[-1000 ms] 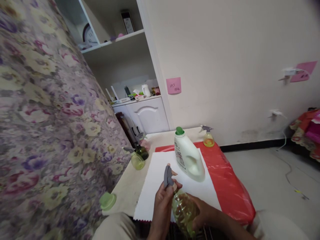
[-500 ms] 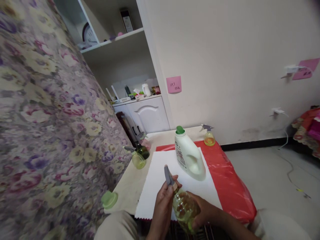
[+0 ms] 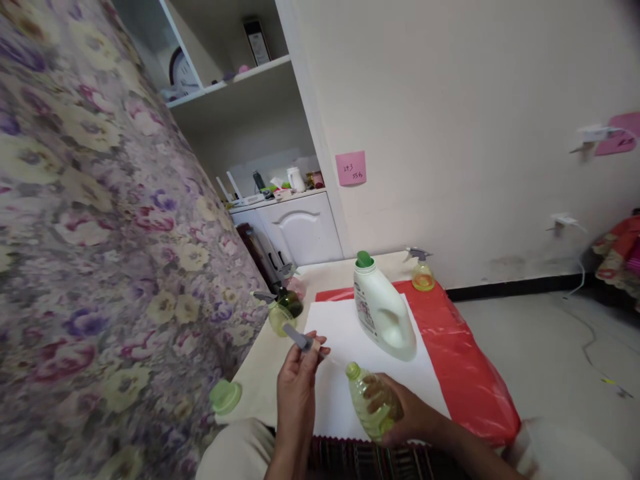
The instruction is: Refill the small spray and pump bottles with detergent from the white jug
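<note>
My left hand (image 3: 300, 367) is closed around a grey spray nozzle (image 3: 299, 338), whose thin tube points right toward the bottle's neck. My right hand (image 3: 400, 410) grips a yellow-green clear bottle (image 3: 367, 400), tilted with its uncapped mouth up and to the left. The bottle is over the near part of a white sheet (image 3: 335, 393). Beyond it stands a large pale green jug (image 3: 384, 310) with a handle, its neck uncapped and something green sticking out of the top.
Spray bottles stand at the table's back right (image 3: 423, 275) and left side (image 3: 281, 319), beside a dark green bottle (image 3: 291, 302). A light green cap (image 3: 225, 397) lies at the left edge. Red plastic (image 3: 460, 353) covers the right side; a floral curtain (image 3: 100, 267) hangs left.
The nozzle has come off the bottle; my left hand has moved left with it. My right hand still holds the bottle, now with its mouth bare. The view has shifted slightly.
</note>
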`<action>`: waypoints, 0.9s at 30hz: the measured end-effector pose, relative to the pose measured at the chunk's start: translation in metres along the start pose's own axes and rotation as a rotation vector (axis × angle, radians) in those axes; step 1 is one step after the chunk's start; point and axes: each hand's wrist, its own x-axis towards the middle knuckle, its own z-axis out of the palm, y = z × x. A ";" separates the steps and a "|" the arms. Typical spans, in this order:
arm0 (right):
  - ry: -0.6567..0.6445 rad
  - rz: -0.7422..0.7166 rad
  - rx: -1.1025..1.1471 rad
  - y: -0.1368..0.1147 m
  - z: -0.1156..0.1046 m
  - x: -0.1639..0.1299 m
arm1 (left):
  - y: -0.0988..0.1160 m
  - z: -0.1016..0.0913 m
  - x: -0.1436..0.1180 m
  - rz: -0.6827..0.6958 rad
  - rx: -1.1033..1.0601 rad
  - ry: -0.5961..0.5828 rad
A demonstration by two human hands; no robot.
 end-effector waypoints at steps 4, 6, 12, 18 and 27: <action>0.144 -0.043 -0.271 0.006 -0.002 0.001 | 0.004 -0.011 0.007 0.026 -0.082 0.029; 0.193 -0.083 -0.322 0.010 -0.003 0.002 | 0.004 -0.015 0.009 0.021 -0.097 0.009; 0.276 -0.087 -0.333 0.015 -0.002 0.005 | 0.009 -0.022 0.018 -0.008 -0.172 0.019; 0.299 -0.078 -0.316 0.015 0.000 0.005 | 0.007 -0.034 0.030 -0.076 -0.239 0.060; 0.274 -0.099 -0.289 0.017 0.000 0.009 | 0.002 -0.067 0.051 -0.186 -0.450 0.000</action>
